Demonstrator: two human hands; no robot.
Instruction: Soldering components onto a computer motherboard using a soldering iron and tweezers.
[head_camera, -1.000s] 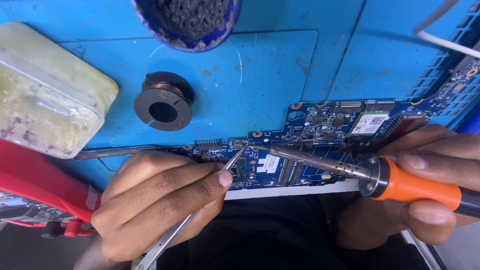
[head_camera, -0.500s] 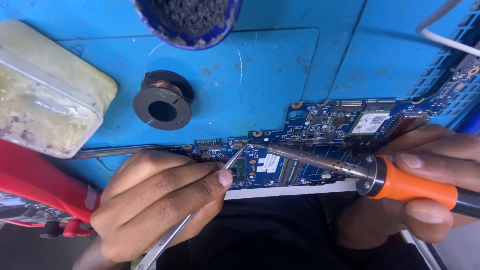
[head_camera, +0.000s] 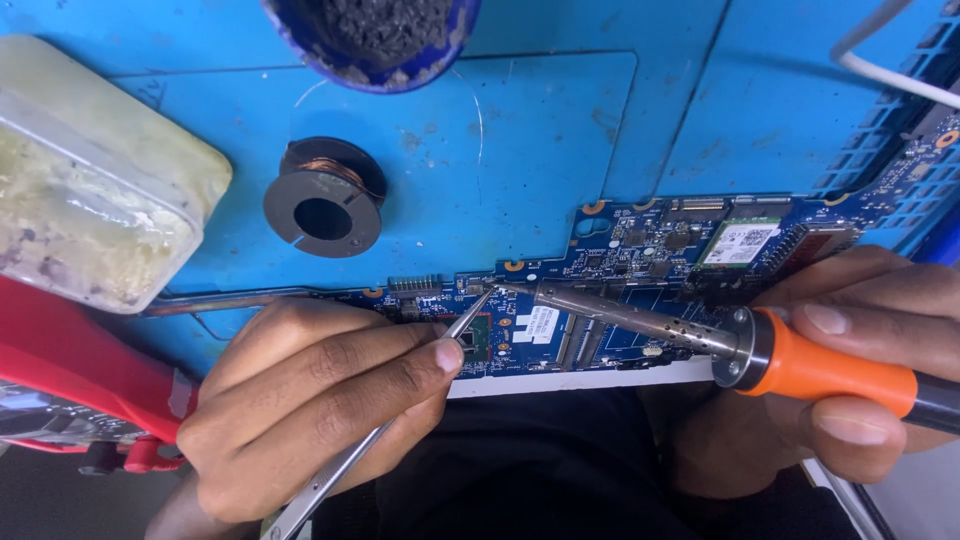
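Right hand (head_camera: 850, 370) grips the soldering iron (head_camera: 700, 335) pointing left at the circuit board (head_camera: 640, 290); left hand (head_camera: 310, 400) pinches tweezers (head_camera: 400, 410).

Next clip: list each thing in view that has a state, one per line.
Left hand: gripping tweezers, tips on the circuit board.
Right hand: gripping soldering iron, tip at the tweezer tips.
Circuit board: flat on blue mat.
Copper wire spool: lying flat, untouched.
Blue pot: open, dark filling.

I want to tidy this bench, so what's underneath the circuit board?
The circuit board lies on a blue work mat. Its near edge overhangs a white strip. The left hand and right hand hide the rest.
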